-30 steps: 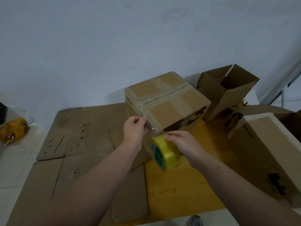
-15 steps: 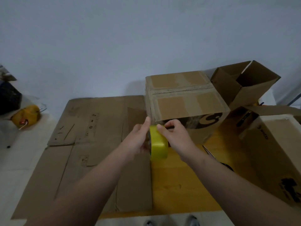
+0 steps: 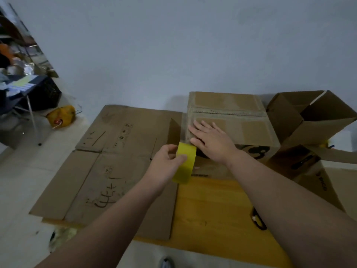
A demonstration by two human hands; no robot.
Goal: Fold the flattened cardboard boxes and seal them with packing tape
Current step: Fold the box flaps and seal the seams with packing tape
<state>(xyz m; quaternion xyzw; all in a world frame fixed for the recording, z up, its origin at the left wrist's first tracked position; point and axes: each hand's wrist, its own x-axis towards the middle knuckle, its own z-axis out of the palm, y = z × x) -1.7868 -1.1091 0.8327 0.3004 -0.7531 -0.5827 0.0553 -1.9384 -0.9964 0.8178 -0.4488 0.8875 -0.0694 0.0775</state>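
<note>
A folded brown cardboard box (image 3: pixel 243 117) stands on the wooden table (image 3: pixel 212 209), its top flaps shut and crossed by strips of clear tape. My right hand (image 3: pixel 210 140) lies flat with straight fingers on the box's near left top corner. My left hand (image 3: pixel 166 167) grips a yellow roll of packing tape (image 3: pixel 186 165) just below and left of that corner, beside the box's front face. Flattened cardboard sheets (image 3: pixel 108 163) cover the left part of the table.
An open empty box (image 3: pixel 313 120) leans at the back right, and another box (image 3: pixel 320 176) lies at the right. Black-handled scissors (image 3: pixel 257 221) rest on the table near my right forearm. A yellow bag (image 3: pixel 61 117) and a black crate (image 3: pixel 44 93) sit on the floor at left.
My right hand left the tape roll and went up onto the box top, now pressing flat. My left hand took over the roll. The view shifted left.
</note>
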